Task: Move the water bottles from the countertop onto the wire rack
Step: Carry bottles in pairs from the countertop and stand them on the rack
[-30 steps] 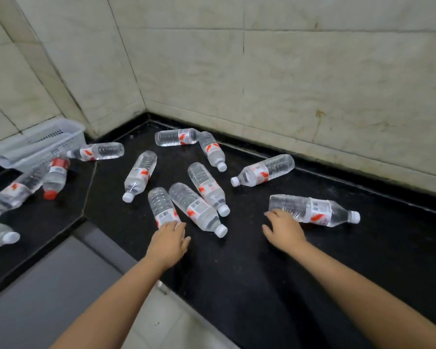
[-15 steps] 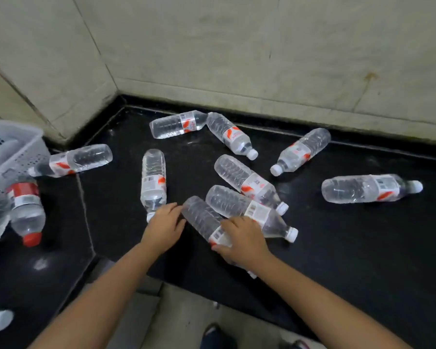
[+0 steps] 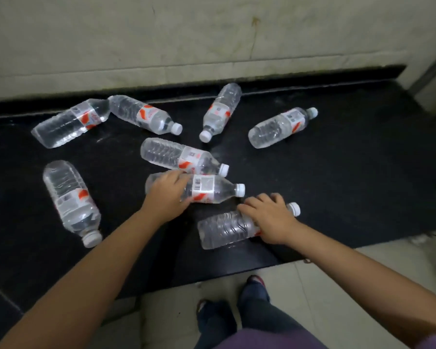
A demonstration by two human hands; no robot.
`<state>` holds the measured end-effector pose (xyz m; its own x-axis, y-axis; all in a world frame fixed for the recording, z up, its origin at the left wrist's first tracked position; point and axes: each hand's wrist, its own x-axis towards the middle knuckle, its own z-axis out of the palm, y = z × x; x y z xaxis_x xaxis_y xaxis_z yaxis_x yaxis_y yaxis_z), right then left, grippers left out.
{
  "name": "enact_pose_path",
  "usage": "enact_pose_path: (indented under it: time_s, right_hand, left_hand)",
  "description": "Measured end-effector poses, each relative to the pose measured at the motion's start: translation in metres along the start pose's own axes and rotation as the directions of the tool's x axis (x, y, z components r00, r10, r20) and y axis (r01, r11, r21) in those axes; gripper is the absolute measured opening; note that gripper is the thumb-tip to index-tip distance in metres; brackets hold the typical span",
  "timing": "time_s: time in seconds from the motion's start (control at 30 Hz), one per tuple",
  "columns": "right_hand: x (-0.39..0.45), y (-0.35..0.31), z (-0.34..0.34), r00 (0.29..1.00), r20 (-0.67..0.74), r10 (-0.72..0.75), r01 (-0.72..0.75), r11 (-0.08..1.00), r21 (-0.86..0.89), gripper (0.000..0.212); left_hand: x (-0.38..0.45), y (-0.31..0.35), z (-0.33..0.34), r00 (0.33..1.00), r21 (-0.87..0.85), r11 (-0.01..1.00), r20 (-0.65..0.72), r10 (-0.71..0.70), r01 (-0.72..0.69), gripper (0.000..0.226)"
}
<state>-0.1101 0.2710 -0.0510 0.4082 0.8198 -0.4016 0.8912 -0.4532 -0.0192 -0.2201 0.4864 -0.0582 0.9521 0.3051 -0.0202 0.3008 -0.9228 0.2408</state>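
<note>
While both hands close on bottles lying on the black desk (image 3: pixel 337 177), left hand (image 3: pixel 168 195) gripping one bottle (image 3: pixel 212 188), right hand (image 3: pixel 269 219) another (image 3: pixel 224 229), lifting comes next; no rack shows.

I seem to be standing in a plain kitchen or utility corner of a home. A polished black stone countertop (image 3: pixel 337 177) fills the middle of the frame, with a raised black lip along its back. Above it, across the top of the frame, the wall (image 3: pixel 212 34) is faced in large, stained cream marble-look tiles. At the bottom, pale floor tiles (image 3: pixel 325 278) show beside my feet. Many identical clear water bottles (image 3: pixel 184 157) lie scattered on their sides across the counter, which could equally suggest a storeroom.
</note>
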Motion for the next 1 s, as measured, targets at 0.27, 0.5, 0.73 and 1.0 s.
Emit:
enact_pose_path:
  time_s: [0.27, 0.5, 0.73, 1.0]
  right_hand:
    - [-0.043, 0.105, 0.013, 0.916, -0.028, 0.400, -0.367, 0.865, 0.343, 0.046]
    - [0.007, 0.076, 0.002, 0.532, 0.108, 0.840, -0.684, 0.351, 0.640, 0.052]
    - [-0.006, 0.102, 0.010, 0.891, 0.000, 0.454, -0.385, 0.756, 0.529, 0.065]
    - [-0.003, 0.075, 0.016, 0.747, -0.029, 0.664, -0.525, 0.616, 0.588, 0.064]
  left_hand:
    - [0.042, 0.037, 0.002, 0.940, 0.284, 0.939, 0.326, 0.097, -0.195, 0.074]
    - [0.050, 0.084, 0.014, 0.960, 0.126, 0.992, 0.278, -0.022, -0.014, 0.065]
    - [0.058, 0.124, 0.038, 0.989, -0.007, 0.996, 0.120, -0.092, 0.093, 0.056]
    - [0.059, 0.142, 0.051, 0.965, 0.139, 0.979, 0.194, -0.176, 0.150, 0.067]
